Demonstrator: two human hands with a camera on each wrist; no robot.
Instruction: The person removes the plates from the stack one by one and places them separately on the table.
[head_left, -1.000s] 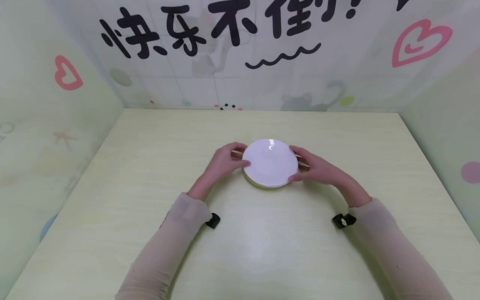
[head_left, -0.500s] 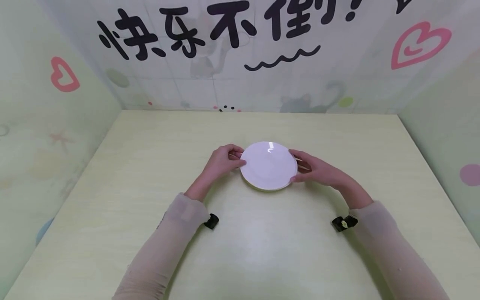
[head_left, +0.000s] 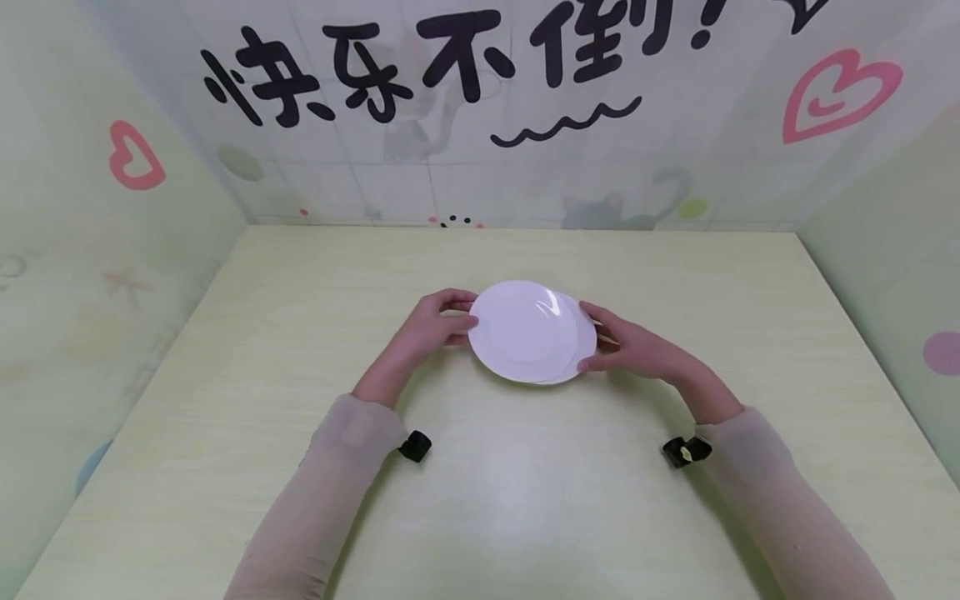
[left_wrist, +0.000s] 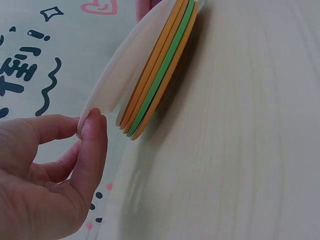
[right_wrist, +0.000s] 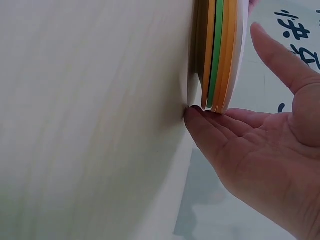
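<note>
A round white plate (head_left: 517, 329) is tilted at the top of a stack in the middle of the table. My left hand (head_left: 423, 329) pinches its left rim between thumb and fingers. In the left wrist view, this rim stands apart from the stack of plates (left_wrist: 157, 75), whose edges show orange and green. Another white surface peeks out on the right from under the top plate. At the right side, my right hand (head_left: 630, 342) steadies the stack. The right wrist view shows its extended fingers (right_wrist: 215, 135) touching the stack's edge, with the thumb held apart.
A pale wooden table (head_left: 495, 500) lies under both forearms. Behind it rises a printed back wall (head_left: 360, 183) with black lettering, and patterned side walls stand at left and right. A small black device (head_left: 416, 446) sits at each wrist.
The top white plate has slid left over the stack with my left hand, uncovering a crescent of white at the right. My right hand has stayed nearly in place.
</note>
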